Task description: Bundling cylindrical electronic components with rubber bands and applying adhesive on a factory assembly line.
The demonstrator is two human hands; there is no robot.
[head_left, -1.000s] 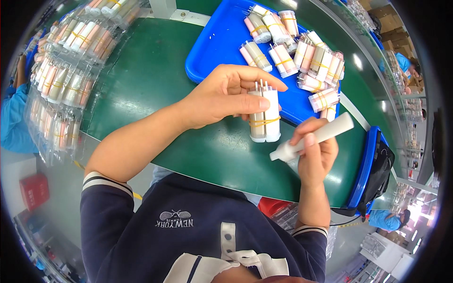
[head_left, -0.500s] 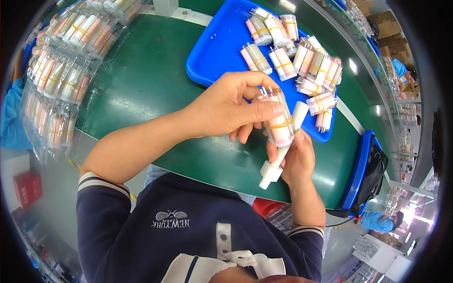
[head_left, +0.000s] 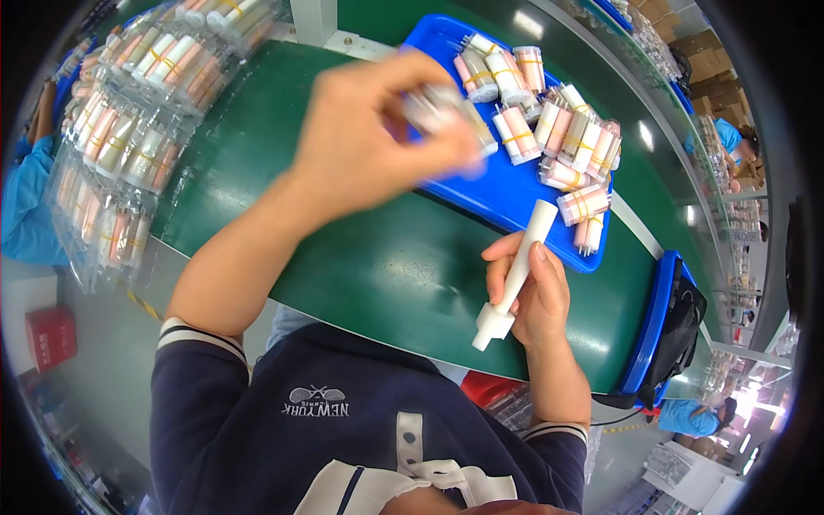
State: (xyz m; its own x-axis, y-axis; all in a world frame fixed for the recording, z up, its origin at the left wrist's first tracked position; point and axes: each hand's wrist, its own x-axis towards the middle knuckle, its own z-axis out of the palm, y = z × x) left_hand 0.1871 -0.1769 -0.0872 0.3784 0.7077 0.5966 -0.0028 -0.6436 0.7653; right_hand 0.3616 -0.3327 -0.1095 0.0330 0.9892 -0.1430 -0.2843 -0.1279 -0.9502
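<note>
My left hand (head_left: 369, 137), smeared by motion, is raised over the near-left part of the blue tray (head_left: 506, 202). Between its thumb and fingers is a blurred clear-ended bundle of tubes (head_left: 427, 105). My right hand (head_left: 539, 296) is wrapped round a white plastic rod (head_left: 530, 240) with a blocky, stepped lower end, held slanting above the green table. Inside the tray lie several bundles of pink, white and grey tubes (head_left: 515, 135), with yellow rubber bands round them and metal prongs at one end.
On the left, clear plastic packs of similar banded bundles (head_left: 129, 137) are stacked at the edge of the green table (head_left: 386, 275). A second blue tray with a black bag (head_left: 678, 318) stands at the right. A metal post (head_left: 314, 21) rises at the back. Other people in blue work nearby.
My left hand has moved up and left with the tube bundle, away from the rod. My right hand keeps the rod in almost the same place.
</note>
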